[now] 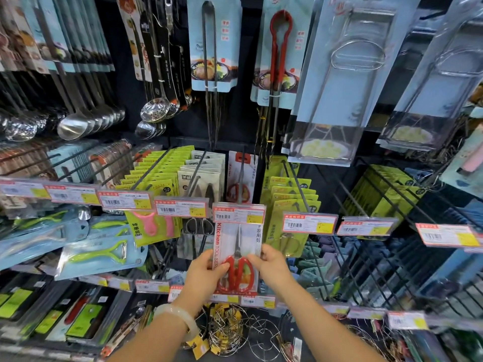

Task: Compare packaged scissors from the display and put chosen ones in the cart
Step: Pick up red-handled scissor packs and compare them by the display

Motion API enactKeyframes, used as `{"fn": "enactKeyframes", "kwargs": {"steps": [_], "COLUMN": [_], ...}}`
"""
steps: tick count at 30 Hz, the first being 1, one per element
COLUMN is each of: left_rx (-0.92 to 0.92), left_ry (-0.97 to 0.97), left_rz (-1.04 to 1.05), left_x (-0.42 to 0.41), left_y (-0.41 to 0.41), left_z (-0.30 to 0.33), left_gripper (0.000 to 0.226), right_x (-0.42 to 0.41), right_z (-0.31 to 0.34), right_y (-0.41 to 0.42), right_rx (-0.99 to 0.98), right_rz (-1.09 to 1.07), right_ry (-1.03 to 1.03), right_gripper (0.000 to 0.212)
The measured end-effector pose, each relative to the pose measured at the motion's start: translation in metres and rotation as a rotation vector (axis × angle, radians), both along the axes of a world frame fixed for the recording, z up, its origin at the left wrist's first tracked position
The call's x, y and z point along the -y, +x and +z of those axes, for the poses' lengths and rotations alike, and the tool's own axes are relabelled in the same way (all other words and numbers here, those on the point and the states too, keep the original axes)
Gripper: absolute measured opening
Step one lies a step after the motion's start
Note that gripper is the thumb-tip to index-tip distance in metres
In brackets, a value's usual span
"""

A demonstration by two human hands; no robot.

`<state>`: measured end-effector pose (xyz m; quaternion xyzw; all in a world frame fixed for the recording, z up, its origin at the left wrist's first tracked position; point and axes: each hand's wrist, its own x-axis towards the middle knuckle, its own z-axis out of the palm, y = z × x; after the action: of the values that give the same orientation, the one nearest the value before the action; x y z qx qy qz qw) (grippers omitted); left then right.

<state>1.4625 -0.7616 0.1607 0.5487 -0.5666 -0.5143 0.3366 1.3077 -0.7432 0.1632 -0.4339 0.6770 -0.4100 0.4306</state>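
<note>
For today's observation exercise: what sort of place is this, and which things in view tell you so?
Most likely a shop's kitchenware aisle. Barcoded price tags line the peg hooks, ladles and tongs hang in retail packs, and both hands hold packaged scissors at the display.

Fig.: my two forearms, bare to the elbows, no sleeves in view. L wrist wears a pale, milky, translucent bangle (180,320), smooth and round. R wrist and both grips bare, w/o rings.
</note>
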Motion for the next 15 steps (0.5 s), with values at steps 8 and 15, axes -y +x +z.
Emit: {"fn": "enactKeyframes", "kwargs": {"steps": [8,15], "left_rx": [-0.101,-0.093], "left_ry": [-0.012,-0.003], "left_rz": [-0.017,0.019], "left_x": [-0.0030,-0.0059], "left_y": [0.0011,0.0024], "left_z": [-0.0043,-0.0035], "left_gripper": [0.023,0.026], "right_x": [-0.0061,-0.0057], "right_z": [-0.0008,0.0053], "right_y": [-0.0010,0.0024], "right_rx": [-0.045,-0.049], "right_rz": [0.005,0.044], "right_ry": [-0.029,-0.061], "right_gripper": [0.015,0.012]}}
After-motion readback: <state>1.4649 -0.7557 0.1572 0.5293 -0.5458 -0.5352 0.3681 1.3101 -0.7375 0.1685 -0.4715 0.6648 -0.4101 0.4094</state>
